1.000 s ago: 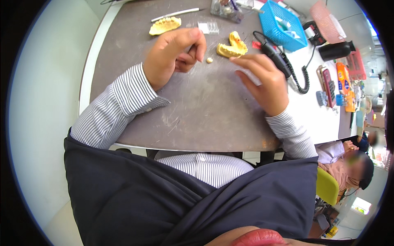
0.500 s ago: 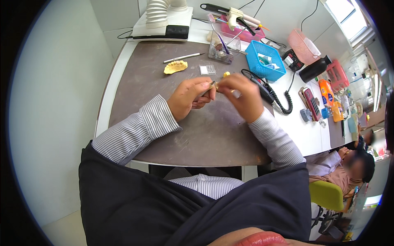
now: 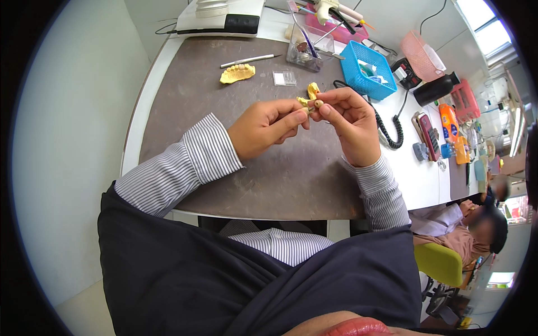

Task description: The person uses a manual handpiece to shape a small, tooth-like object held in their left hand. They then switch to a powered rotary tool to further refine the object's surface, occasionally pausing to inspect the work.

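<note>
My left hand (image 3: 264,126) and my right hand (image 3: 347,120) meet above the grey-brown work mat (image 3: 280,173). Between their fingertips they pinch a small yellow dental model piece (image 3: 306,102). A second yellow part (image 3: 312,89) shows just above my right fingers; whether it is held or lying on the mat, I cannot tell. Another yellow jaw cast (image 3: 237,73) lies apart on the mat at the back, beside a thin metal hand tool (image 3: 249,60). A small clear plastic box (image 3: 284,78) rests near it.
A blue basket (image 3: 367,70), a clear holder with tools (image 3: 305,50), a coiled black cable (image 3: 392,130) and a grey device (image 3: 221,17) stand at the back. Bottles and small items crowd the white table on the right. Another person (image 3: 476,224) sits at lower right.
One second ago my hands lay apart on the mat, the right near a black handpiece. They have come together and lifted, now pinching the small yellow piece between them.
</note>
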`<state>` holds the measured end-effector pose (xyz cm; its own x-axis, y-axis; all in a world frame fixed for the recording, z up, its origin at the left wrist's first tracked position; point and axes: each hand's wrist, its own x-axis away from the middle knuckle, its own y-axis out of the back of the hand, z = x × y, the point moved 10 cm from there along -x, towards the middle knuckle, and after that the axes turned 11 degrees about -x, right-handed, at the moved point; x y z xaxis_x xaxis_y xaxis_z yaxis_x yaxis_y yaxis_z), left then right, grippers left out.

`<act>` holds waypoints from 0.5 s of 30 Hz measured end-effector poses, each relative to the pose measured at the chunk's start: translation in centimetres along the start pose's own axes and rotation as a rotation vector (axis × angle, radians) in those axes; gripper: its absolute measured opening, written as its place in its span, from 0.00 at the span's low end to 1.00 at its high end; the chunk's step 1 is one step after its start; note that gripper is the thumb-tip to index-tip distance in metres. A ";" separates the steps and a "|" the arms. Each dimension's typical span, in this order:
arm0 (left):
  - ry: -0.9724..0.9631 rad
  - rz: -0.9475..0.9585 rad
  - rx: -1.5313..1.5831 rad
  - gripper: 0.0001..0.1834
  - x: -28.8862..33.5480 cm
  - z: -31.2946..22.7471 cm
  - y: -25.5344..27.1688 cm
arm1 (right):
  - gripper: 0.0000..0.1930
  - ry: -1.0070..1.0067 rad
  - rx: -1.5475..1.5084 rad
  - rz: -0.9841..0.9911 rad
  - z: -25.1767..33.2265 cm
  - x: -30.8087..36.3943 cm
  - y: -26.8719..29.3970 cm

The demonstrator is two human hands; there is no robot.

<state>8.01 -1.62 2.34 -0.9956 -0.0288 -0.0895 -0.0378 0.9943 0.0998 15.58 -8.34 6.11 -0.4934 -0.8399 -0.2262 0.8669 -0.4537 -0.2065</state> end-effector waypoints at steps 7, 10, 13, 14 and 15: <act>0.001 0.018 -0.060 0.16 -0.2 0.3 -0.1 | 0.08 0.064 0.118 0.066 0.3 0.1 -0.2; -0.002 0.006 -0.074 0.16 -0.2 0.4 0.0 | 0.09 0.107 0.155 0.074 0.7 0.2 -0.4; -0.008 -0.006 -0.104 0.15 -0.3 0.5 0.2 | 0.09 0.176 0.232 0.105 1.1 0.2 -0.6; -0.012 -0.016 -0.125 0.15 -0.4 0.5 0.2 | 0.09 0.218 0.291 0.129 1.4 0.2 -0.6; -0.015 -0.029 -0.147 0.15 -0.3 0.5 0.3 | 0.09 0.262 0.346 0.155 1.6 0.2 -0.7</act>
<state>8.36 -1.22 1.93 -0.9926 -0.0545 -0.1088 -0.0796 0.9672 0.2413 14.96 -8.63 7.73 -0.3187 -0.8224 -0.4713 0.8826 -0.4388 0.1687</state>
